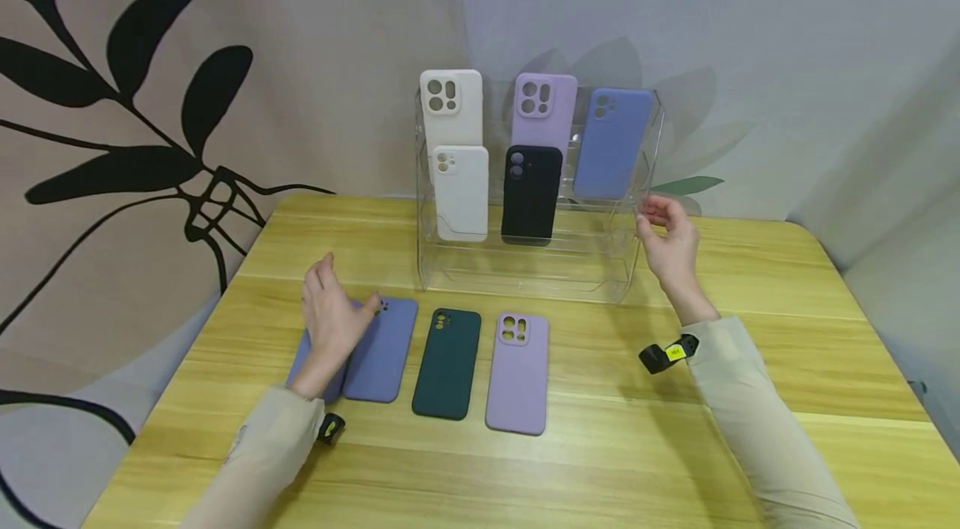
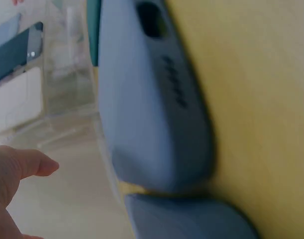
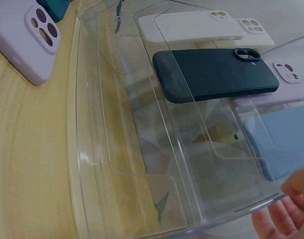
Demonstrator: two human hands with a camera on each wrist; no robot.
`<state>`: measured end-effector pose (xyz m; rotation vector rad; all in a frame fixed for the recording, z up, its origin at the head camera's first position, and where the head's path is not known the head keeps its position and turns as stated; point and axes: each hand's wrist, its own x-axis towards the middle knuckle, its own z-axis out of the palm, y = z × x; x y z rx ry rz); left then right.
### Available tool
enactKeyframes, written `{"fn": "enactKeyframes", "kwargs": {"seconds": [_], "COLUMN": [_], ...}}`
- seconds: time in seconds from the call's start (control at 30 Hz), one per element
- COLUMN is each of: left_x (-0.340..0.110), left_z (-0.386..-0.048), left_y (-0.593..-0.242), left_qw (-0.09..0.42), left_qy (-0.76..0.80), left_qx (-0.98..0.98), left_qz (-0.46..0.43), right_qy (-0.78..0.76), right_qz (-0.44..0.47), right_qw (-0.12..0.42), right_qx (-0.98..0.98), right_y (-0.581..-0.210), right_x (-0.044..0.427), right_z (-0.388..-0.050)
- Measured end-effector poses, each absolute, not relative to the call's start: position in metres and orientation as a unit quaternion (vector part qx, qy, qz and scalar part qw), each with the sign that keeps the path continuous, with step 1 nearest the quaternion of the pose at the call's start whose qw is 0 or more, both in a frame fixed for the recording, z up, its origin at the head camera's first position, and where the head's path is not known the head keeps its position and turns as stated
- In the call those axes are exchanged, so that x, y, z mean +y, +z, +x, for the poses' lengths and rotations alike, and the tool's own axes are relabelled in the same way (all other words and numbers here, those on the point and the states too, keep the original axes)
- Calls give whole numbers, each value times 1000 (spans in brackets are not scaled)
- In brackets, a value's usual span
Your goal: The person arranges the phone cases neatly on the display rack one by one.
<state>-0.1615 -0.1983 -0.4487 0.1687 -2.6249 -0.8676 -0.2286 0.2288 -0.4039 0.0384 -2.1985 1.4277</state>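
A clear tiered stand (image 1: 525,283) holds several phone cases: two white, a purple (image 1: 545,117), a black (image 1: 531,194) and a blue one (image 1: 612,143). My right hand (image 1: 670,250) is at the stand's right side edge, thumb and fingers around it; the right wrist view shows the fingers (image 3: 283,216) at that edge. Over the blue cases at the left hovers my left hand (image 1: 333,325), fingers extended and thumb apart, holding nothing visible. It partly hides the leftmost case; beside it lie another blue case (image 1: 381,354), a dark green case (image 1: 447,364) and a purple case (image 1: 517,379).
The wooden table (image 1: 600,462) extends on both sides of the stand. Behind it is a pale wall (image 1: 360,29) with dark leaf patterns. A black wrist device (image 1: 663,356) sits by the right sleeve, another (image 1: 331,428) by the left sleeve.
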Motion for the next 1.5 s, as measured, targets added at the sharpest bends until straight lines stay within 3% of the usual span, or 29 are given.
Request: {"fn": "enactKeyframes", "kwargs": {"seconds": [0.5, 0.83, 1.27, 1.5], "left_x": [-227, -235, -235, -236], "left_z": [-157, -158, -160, -162], "left_y": [-452, -453, -453, -450], "left_qw": [-6, -86, -110, -97], "left_qy": [-230, -217, -216, -209], "left_qx": [-963, -962, -961, -964], "left_qz": [140, 138, 131, 131], "right_qy": [530, 537, 532, 536], "right_qz": [14, 18, 14, 19], "right_qw": [257, 252, 257, 259], "right_qx": [-808, -805, -807, -803], "right_y": [-404, -405, -406, -405], "right_x": [229, 229, 230, 229], "right_z": [-228, -229, -230, -230]}}
